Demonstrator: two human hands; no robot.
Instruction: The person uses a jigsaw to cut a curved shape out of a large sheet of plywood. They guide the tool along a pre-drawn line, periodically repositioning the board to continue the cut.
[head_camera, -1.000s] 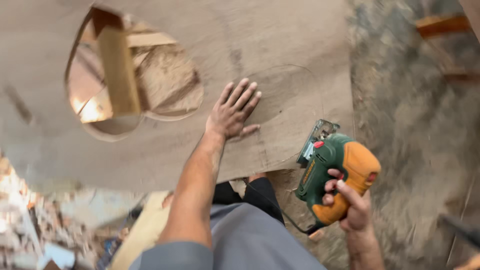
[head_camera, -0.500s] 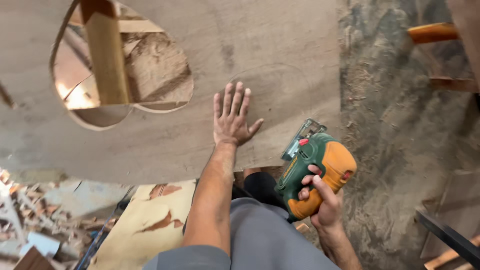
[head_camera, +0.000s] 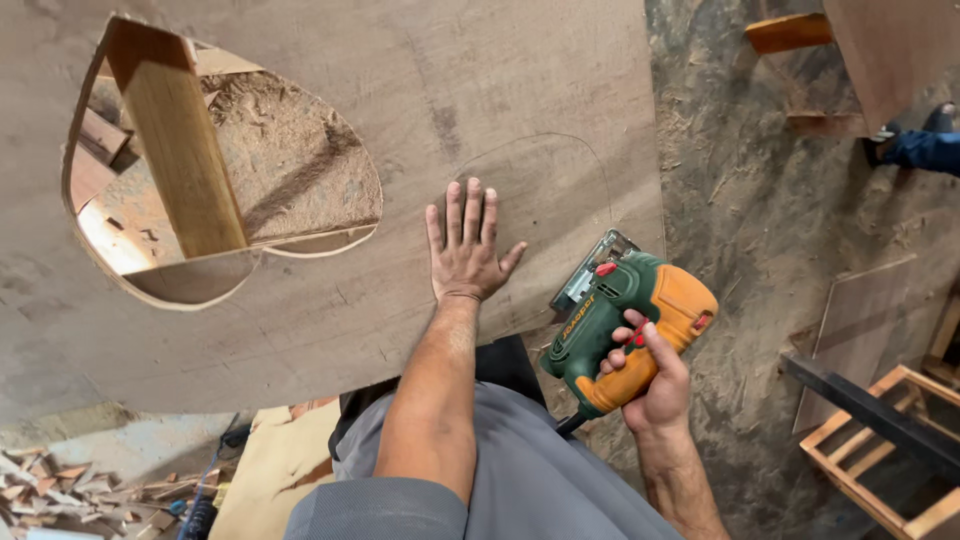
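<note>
1. Fingers of my right hand (head_camera: 655, 375) wrap tight around the handle of the green and orange jigsaw (head_camera: 625, 320), which hangs at the near right corner of the plywood sheet (head_camera: 300, 330).
2. Its long axis runs from my wrist up and left, shoe end at the sheet's edge.
3. My left hand (head_camera: 468, 250) lies flat, fingers spread, holding nothing, just left of the saw.
4. A pencilled curve (head_camera: 560, 150) arcs above that palm, up and left of the saw; the right hand is nearer.
5. Farther left gapes a cutout hole (head_camera: 290, 170) with a timber beam (head_camera: 180, 150) showing through it.
</note>
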